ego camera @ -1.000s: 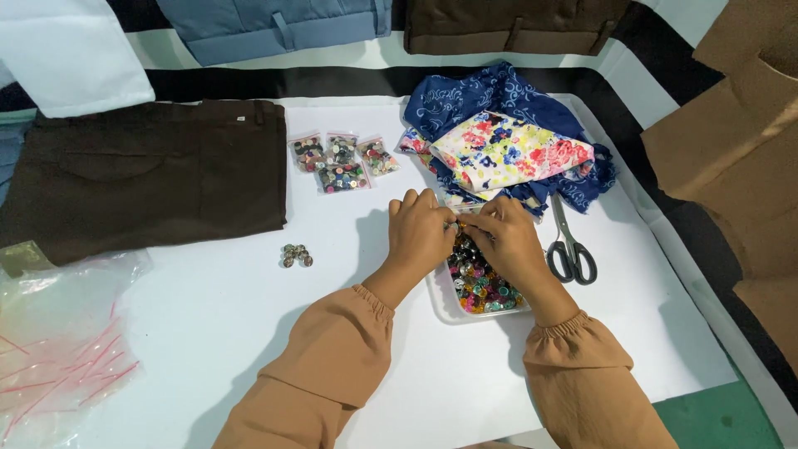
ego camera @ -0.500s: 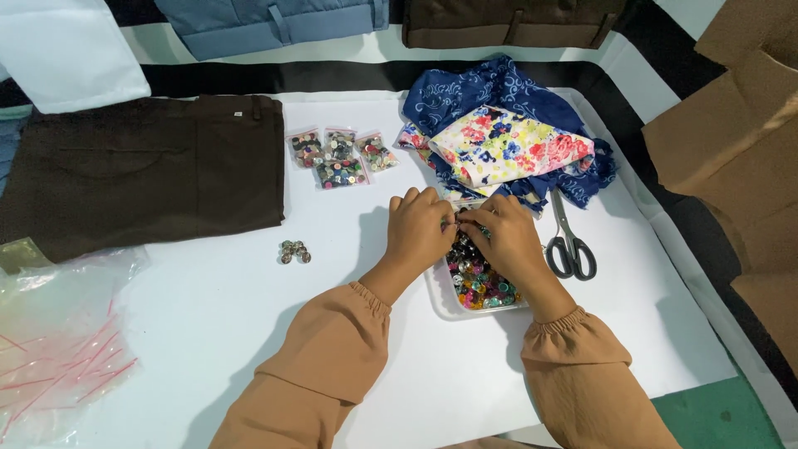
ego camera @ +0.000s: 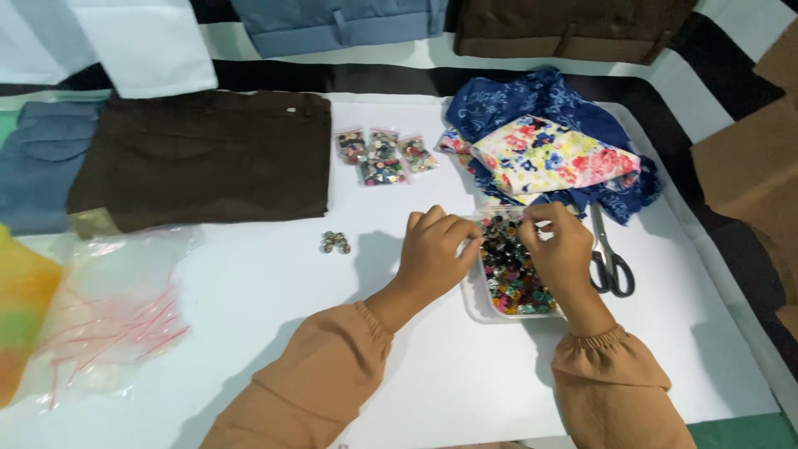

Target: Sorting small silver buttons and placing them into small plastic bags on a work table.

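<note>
A clear shallow tray [ego camera: 474, 306] full of mixed coloured buttons [ego camera: 514, 283] lies on the white table. My left hand [ego camera: 434, 254] rests at the tray's left edge with its fingers curled in. My right hand [ego camera: 564, 249] hovers over the buttons, its fingertips pinched together above the tray's far end. Whether either hand holds a button is hidden by the fingers. Both arms wear tan sleeves with gathered cuffs.
Scissors [ego camera: 611, 262] lie just right of the tray. Floral cloth [ego camera: 553, 154] sits on blue cloth [ego camera: 540, 98] behind it. Three small button bags [ego camera: 382, 155], a few loose buttons [ego camera: 336, 242], brown trousers [ego camera: 208, 158], empty plastic bags [ego camera: 108, 320] and cardboard [ego camera: 748, 158] surround the area.
My hands were touching over the tray's far end; now they have drawn apart, left hand to the tray's left edge, right hand staying above the buttons.
</note>
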